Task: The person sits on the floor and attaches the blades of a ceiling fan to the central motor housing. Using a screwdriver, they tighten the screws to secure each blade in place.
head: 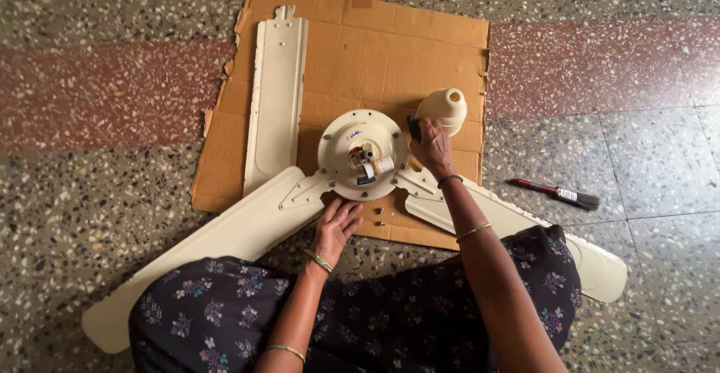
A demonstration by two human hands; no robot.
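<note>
Our left hand [337,221] lies flat at centre frame, fingers loosely spread, palm down on the bracket where the lower-left fan blade [202,249] meets the motor hub [363,154]; it pins rather than grips. Our right hand [430,145] sits just right of the hub, fingers curled round a small dark tool [414,127], likely a screwdriver handle, though the tip is hidden so we cannot tell where it bites. Judging by this, the step in hand is work on the blade fasteners at the hub's right side, with the left hand steadying the fan. A next move would call for the tool tip seated square on a screw and the hub kept from turning.

The hub rests face up mid-frame on a cardboard sheet [375,50], wiring and a small capacitor showing in its middle. A second attached blade [525,230] runs to the lower right, partly under our arm. A loose blade [274,103] lies detached at upper left on the cardboard. A cream bell-shaped cover [444,108] stands just above the right hand. Two small screws [379,217] lie below the hub. A red-handled brush [555,192] lies on the speckled floor [660,155], right side, well apart
</note>
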